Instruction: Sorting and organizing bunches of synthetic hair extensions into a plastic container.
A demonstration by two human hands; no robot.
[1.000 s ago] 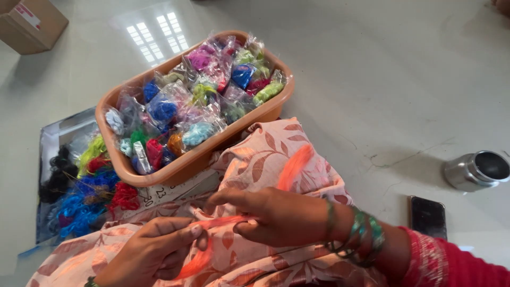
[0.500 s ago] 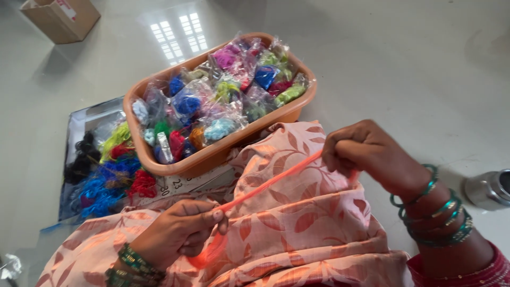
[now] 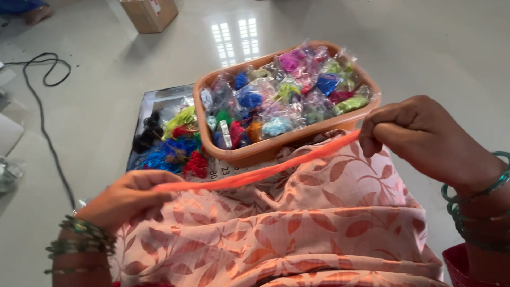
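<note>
Pale glossy floor (image 3: 435, 37) fills the view, a window's reflection bright near the top, with open room to the right and at the far side. Across the lap lies peach cloth with a leaf print (image 3: 319, 228), taking up the whole lower middle. Beyond it sits an orange plastic tray (image 3: 287, 146), packed with small clear packets of coloured thread (image 3: 289, 90), its near rim just beyond the cloth's edge. Left of the tray, a flat grey tray (image 3: 159, 98) holds loose skeins in black, blue, green and red (image 3: 170, 143). A cardboard box (image 3: 149, 13) stands at the top edge, and a black cable (image 3: 45, 106) loops down the left side.

Now the change: the hands have drawn far apart since a second ago, when they worked close together over the lap. The orange thread bundle (image 3: 265, 170) is stretched taut between them, slanting up from lower left to upper right, above the cloth and in front of the tray's near rim.

Left hand (image 3: 125, 196) is low at the left, bangled wrist bent, fingers curled shut around the bundle's lower end. Right hand (image 3: 425, 138) is raised at the right, past the tray's corner, knuckles up, thumb and fingers pinched closed on the upper end, green bangles at the wrist.
</note>
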